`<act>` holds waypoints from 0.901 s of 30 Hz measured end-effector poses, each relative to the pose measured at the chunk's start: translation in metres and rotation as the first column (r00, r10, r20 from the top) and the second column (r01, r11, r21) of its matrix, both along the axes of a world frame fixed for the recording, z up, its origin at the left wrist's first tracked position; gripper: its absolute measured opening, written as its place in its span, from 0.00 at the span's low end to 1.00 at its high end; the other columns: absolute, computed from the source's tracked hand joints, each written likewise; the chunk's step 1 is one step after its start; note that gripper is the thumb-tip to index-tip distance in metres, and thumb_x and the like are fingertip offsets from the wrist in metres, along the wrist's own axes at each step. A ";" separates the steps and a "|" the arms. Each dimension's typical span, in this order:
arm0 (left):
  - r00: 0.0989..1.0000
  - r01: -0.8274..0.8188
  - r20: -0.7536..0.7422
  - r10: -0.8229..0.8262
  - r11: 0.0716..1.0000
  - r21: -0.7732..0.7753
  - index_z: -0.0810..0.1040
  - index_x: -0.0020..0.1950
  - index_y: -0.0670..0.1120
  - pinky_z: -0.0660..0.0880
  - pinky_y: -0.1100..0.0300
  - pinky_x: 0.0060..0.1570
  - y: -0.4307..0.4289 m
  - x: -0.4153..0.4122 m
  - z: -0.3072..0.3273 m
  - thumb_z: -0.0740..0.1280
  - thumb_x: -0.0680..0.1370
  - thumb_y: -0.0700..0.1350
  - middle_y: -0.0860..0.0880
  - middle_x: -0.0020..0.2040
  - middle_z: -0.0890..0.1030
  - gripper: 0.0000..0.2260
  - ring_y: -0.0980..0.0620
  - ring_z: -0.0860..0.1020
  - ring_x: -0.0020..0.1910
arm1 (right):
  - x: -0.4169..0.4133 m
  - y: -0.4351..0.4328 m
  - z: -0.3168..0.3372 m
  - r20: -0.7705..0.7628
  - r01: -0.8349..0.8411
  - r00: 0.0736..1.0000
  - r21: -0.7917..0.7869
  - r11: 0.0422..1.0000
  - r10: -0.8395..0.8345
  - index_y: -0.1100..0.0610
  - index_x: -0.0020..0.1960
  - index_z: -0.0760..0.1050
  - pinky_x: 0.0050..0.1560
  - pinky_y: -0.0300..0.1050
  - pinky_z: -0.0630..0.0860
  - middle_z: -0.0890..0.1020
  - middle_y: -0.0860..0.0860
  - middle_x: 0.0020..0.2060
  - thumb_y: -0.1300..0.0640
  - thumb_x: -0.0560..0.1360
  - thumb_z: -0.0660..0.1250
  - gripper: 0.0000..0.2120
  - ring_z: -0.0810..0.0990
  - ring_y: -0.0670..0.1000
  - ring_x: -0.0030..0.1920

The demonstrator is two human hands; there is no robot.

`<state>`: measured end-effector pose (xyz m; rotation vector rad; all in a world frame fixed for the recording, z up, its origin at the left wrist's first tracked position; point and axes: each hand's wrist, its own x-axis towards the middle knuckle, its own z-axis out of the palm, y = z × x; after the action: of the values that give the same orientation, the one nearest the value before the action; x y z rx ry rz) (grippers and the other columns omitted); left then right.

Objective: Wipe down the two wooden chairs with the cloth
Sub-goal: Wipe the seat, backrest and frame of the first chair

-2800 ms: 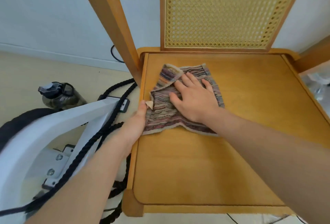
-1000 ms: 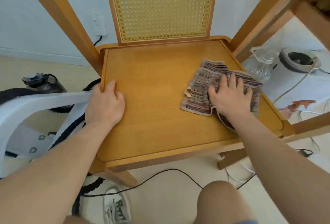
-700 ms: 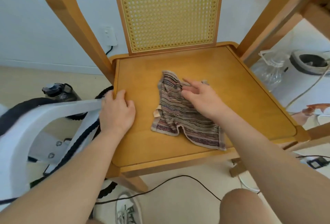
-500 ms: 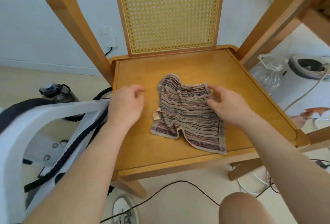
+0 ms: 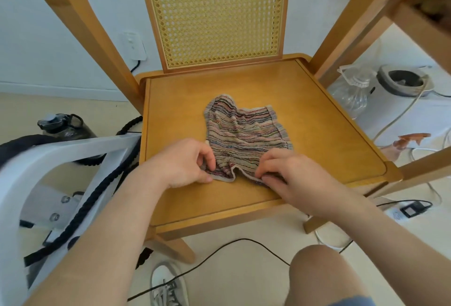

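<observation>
Both hands have dropped to the near hem of the cloth (image 5: 244, 132) since half a second ago, when the left hand (image 5: 185, 161) hovered off its left side and the right hand (image 5: 288, 174) sat at its right edge. Now the left hand pinches the near-left corner, fingers (image 5: 207, 157) curled against the thumb. The right hand pinches the near-right stretch of hem, fingers (image 5: 266, 159) bent down onto it. The striped cloth lies rumpled mid chair seat (image 5: 329, 135), its hem buckled up between the two hands. Behind the seat rises the cane back (image 5: 214, 15). Left of the seat, a dark water bottle (image 5: 61, 125) stands on the floor behind a white frame (image 5: 48, 159). Right of the seat sits a clear plastic jug (image 5: 353, 93). Below the seat's front edge, a black cable (image 5: 219, 254) crosses the floor beside a shoe (image 5: 168, 286).
</observation>
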<state>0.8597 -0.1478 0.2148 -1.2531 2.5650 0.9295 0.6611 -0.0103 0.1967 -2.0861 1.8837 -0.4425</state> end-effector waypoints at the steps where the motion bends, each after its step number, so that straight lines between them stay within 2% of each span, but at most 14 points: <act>1: 1.000 -0.008 -0.030 0.007 0.999 -0.052 0.79 0.40 0.56 0.72 0.57 0.43 0.000 -0.001 -0.001 0.76 0.69 0.47 0.54 0.43 0.74 0.07 0.54 0.73 0.43 | -0.004 0.002 -0.003 0.047 0.026 0.999 -0.057 0.998 -0.023 0.50 0.51 0.79 0.51 0.50 0.76 0.78 0.43 0.49 0.59 0.77 0.65 0.07 0.76 0.46 0.50; 3: 0.999 0.038 -0.026 -0.044 0.984 -0.175 0.79 0.39 0.56 0.70 0.56 0.50 0.000 -0.001 -0.003 0.74 0.71 0.48 0.56 0.45 0.74 0.05 0.53 0.71 0.48 | -0.012 0.007 -0.003 0.103 0.081 0.992 -0.100 0.992 -0.071 0.50 0.47 0.78 0.51 0.49 0.75 0.79 0.43 0.48 0.60 0.77 0.65 0.06 0.77 0.45 0.49; 5: 0.994 0.101 -0.008 -0.106 0.966 -0.238 0.78 0.38 0.56 0.68 0.57 0.52 -0.001 0.004 -0.002 0.73 0.73 0.47 0.58 0.46 0.74 0.06 0.53 0.70 0.51 | -0.015 0.013 -0.002 0.079 0.064 0.995 -0.036 0.997 -0.061 0.48 0.51 0.78 0.58 0.46 0.73 0.77 0.43 0.57 0.51 0.76 0.68 0.05 0.75 0.44 0.57; 8: 0.994 0.108 -0.009 -0.110 0.984 -0.141 0.78 0.38 0.55 0.72 0.57 0.49 -0.004 0.020 0.009 0.71 0.74 0.44 0.58 0.44 0.79 0.07 0.56 0.75 0.48 | -0.015 0.021 -0.006 -0.066 0.027 0.997 -0.012 1.000 -0.028 0.48 0.58 0.79 0.60 0.49 0.75 0.76 0.44 0.63 0.45 0.75 0.68 0.14 0.74 0.46 0.63; 10: 0.993 0.115 -0.008 -0.115 0.993 0.029 0.79 0.40 0.53 0.75 0.56 0.47 -0.004 0.034 0.017 0.70 0.75 0.41 0.55 0.40 0.82 0.07 0.56 0.78 0.43 | -0.017 0.024 -0.008 -0.078 0.005 0.997 -0.137 0.991 -0.016 0.50 0.52 0.81 0.51 0.45 0.78 0.82 0.43 0.53 0.52 0.75 0.67 0.08 0.79 0.44 0.54; 12: 0.991 0.136 -0.027 -0.134 0.959 0.250 0.80 0.42 0.51 0.74 0.58 0.43 -0.001 0.046 0.023 0.68 0.76 0.39 0.52 0.37 0.82 0.07 0.56 0.77 0.38 | -0.019 0.025 -0.003 0.000 0.060 0.998 -0.123 0.991 -0.061 0.51 0.49 0.81 0.43 0.28 0.71 0.80 0.37 0.41 0.58 0.77 0.67 0.06 0.77 0.37 0.42; 14: 0.982 0.187 -0.050 -0.182 0.903 0.385 0.83 0.46 0.51 0.75 0.60 0.45 0.001 0.055 0.027 0.66 0.78 0.38 0.50 0.39 0.83 0.09 0.54 0.78 0.39 | -0.017 0.026 0.007 0.103 0.066 0.992 0.010 0.998 -0.066 0.50 0.47 0.80 0.36 0.28 0.67 0.76 0.37 0.32 0.59 0.78 0.66 0.06 0.75 0.36 0.36; 16: 0.975 0.223 -0.079 -0.209 0.887 0.405 0.84 0.51 0.51 0.76 0.56 0.52 0.001 0.058 0.029 0.65 0.79 0.40 0.49 0.47 0.85 0.09 0.49 0.80 0.46 | -0.018 0.024 0.020 0.242 0.016 0.967 0.248 0.969 -0.078 0.49 0.45 0.78 0.35 0.30 0.67 0.77 0.41 0.30 0.59 0.78 0.66 0.07 0.74 0.39 0.32; 18: 0.983 0.162 -0.138 -0.118 0.913 0.375 0.83 0.53 0.52 0.74 0.52 0.59 0.000 0.058 0.026 0.64 0.79 0.41 0.51 0.51 0.84 0.10 0.50 0.80 0.52 | -0.019 0.020 0.032 0.306 0.010 0.940 0.408 0.913 -0.147 0.50 0.45 0.78 0.35 0.33 0.70 0.79 0.42 0.31 0.58 0.78 0.66 0.06 0.73 0.40 0.31; 19: 0.984 0.109 -0.172 -0.052 0.936 0.335 0.83 0.53 0.53 0.74 0.53 0.59 -0.001 0.056 0.023 0.64 0.80 0.41 0.53 0.51 0.84 0.10 0.53 0.80 0.53 | -0.021 0.016 0.036 0.245 0.062 0.954 0.406 0.912 -0.174 0.49 0.45 0.78 0.37 0.37 0.72 0.80 0.43 0.33 0.56 0.78 0.66 0.05 0.76 0.41 0.33; 21: 0.978 -0.044 -0.201 0.062 0.994 0.096 0.81 0.52 0.56 0.72 0.57 0.55 -0.004 0.049 0.014 0.63 0.80 0.44 0.58 0.50 0.81 0.10 0.57 0.77 0.52 | -0.021 0.007 0.041 -0.058 0.238 0.971 0.194 0.952 -0.231 0.47 0.50 0.78 0.46 0.45 0.77 0.83 0.43 0.42 0.52 0.79 0.63 0.05 0.80 0.45 0.44; 23: 0.944 -0.254 -0.262 0.200 0.948 -0.193 0.78 0.56 0.56 0.69 0.58 0.49 -0.009 0.046 0.006 0.62 0.80 0.45 0.58 0.49 0.78 0.09 0.57 0.74 0.49 | -0.002 -0.002 0.041 -0.177 0.289 0.936 -0.098 0.952 -0.303 0.49 0.60 0.77 0.55 0.51 0.77 0.82 0.46 0.54 0.52 0.80 0.60 0.12 0.79 0.51 0.55; 25: 0.868 -0.447 -0.355 0.347 0.857 -0.255 0.77 0.60 0.54 0.71 0.55 0.51 -0.020 0.050 -0.006 0.61 0.80 0.45 0.54 0.54 0.78 0.11 0.54 0.74 0.52 | 0.032 -0.014 0.034 -0.106 0.169 0.976 -0.183 0.968 -0.190 0.50 0.68 0.72 0.65 0.51 0.71 0.77 0.49 0.65 0.50 0.80 0.59 0.17 0.73 0.52 0.66; 27: 0.843 -0.517 -0.326 0.429 0.812 -0.270 0.74 0.65 0.53 0.70 0.49 0.61 -0.030 0.055 -0.024 0.59 0.80 0.46 0.49 0.64 0.75 0.14 0.48 0.73 0.61 | 0.065 -0.031 0.014 -0.180 -0.087 0.981 -0.111 0.990 0.066 0.48 0.72 0.67 0.72 0.52 0.62 0.69 0.49 0.73 0.46 0.81 0.57 0.21 0.65 0.52 0.74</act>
<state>0.9149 -0.1776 0.1912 -2.0856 2.7441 0.7577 0.7264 -0.0411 0.2102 -2.3369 1.9063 -0.3712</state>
